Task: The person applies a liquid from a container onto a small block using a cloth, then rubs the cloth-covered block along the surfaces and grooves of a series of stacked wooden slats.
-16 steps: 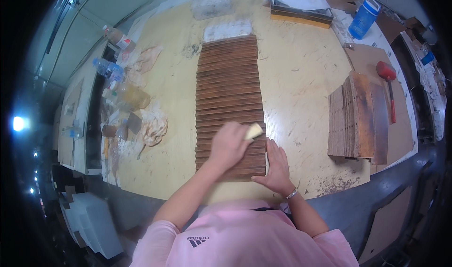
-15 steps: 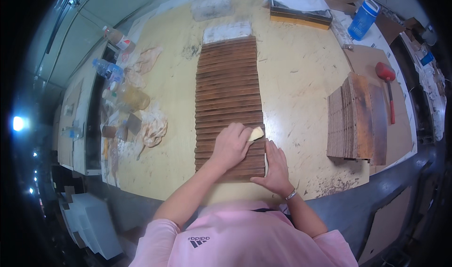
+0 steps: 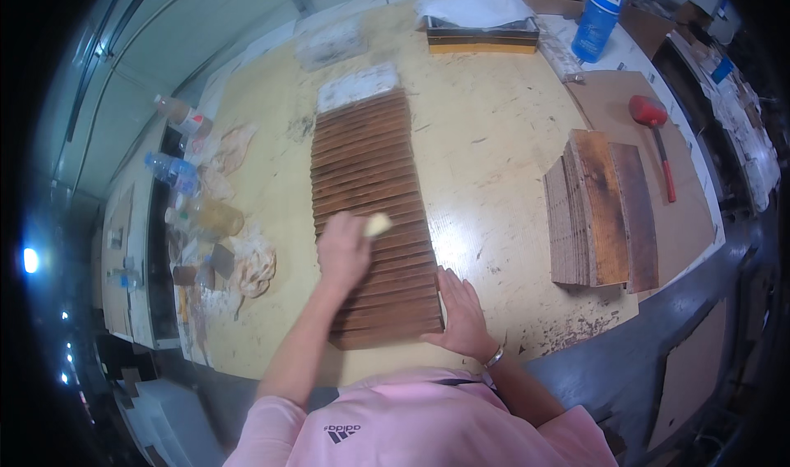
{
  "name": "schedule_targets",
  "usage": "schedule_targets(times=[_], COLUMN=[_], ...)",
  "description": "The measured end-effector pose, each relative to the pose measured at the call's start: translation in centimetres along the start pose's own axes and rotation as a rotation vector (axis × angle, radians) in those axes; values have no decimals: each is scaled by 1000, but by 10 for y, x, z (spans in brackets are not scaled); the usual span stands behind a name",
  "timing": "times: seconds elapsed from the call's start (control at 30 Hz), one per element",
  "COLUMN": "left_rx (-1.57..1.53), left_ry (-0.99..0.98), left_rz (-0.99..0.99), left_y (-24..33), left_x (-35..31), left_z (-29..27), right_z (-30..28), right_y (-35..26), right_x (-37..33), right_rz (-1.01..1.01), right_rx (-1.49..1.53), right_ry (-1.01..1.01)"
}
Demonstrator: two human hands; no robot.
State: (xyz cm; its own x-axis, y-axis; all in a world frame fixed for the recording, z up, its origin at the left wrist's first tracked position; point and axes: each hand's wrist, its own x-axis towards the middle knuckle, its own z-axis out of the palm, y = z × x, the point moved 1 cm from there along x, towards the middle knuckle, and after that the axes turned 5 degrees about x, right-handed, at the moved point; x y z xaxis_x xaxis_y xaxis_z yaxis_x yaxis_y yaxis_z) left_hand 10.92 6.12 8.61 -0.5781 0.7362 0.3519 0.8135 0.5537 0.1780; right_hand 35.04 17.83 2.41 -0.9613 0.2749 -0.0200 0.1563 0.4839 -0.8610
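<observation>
Brown wooden strips (image 3: 367,171) lie side by side across the table in one long ribbed row. My left hand (image 3: 341,249) is closed round a small pale yellow sponge-like pad (image 3: 378,224), over the left-middle part of the strips; it is slightly blurred. My right hand (image 3: 465,315) rests at the right edge of the nearest strips, its fingers stretched out and its thumb at the near corner. A white stained block (image 3: 357,87) adjoins the far end of the row.
To the right stand stacked wooden boards (image 3: 599,212) and a red mallet (image 3: 650,111) on cardboard. Bottles (image 3: 216,218) and crumpled rags (image 3: 253,265) line the left side. At the back are a cloth-covered box (image 3: 482,37) and a blue bottle (image 3: 597,24).
My left hand has moved with the pad from the right edge of the strips toward their left side. My right hand stays at the right edge. The whole view has shifted and turned slightly.
</observation>
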Motion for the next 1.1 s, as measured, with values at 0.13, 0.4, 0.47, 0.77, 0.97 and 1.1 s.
schedule_targets(times=[0.13, 0.4, 0.47, 0.77, 0.97, 1.1], left_rx=[16, -40, -61, -60, -154, -205], left_ry=[145, -60, -13, -108, -46, -5], left_rz=[-44, 135, 84, 190, 218, 170], left_y=[-12, 0, -7, -1, 29, 20], left_x=[10, 30, 31, 33, 51, 48], left_z=[-8, -8, -7, 4, 12, 11], right_z=[0, -31, -29, -25, -20, -23], right_y=[26, 42, 41, 39, 38, 46], right_x=[10, 110, 122, 131, 134, 131], right_rz=[-69, -130, -163, -198, -191, -184], right_rx=[266, -130, -135, -227, -302, -282], right_ry=[62, 125, 99, 134, 103, 118])
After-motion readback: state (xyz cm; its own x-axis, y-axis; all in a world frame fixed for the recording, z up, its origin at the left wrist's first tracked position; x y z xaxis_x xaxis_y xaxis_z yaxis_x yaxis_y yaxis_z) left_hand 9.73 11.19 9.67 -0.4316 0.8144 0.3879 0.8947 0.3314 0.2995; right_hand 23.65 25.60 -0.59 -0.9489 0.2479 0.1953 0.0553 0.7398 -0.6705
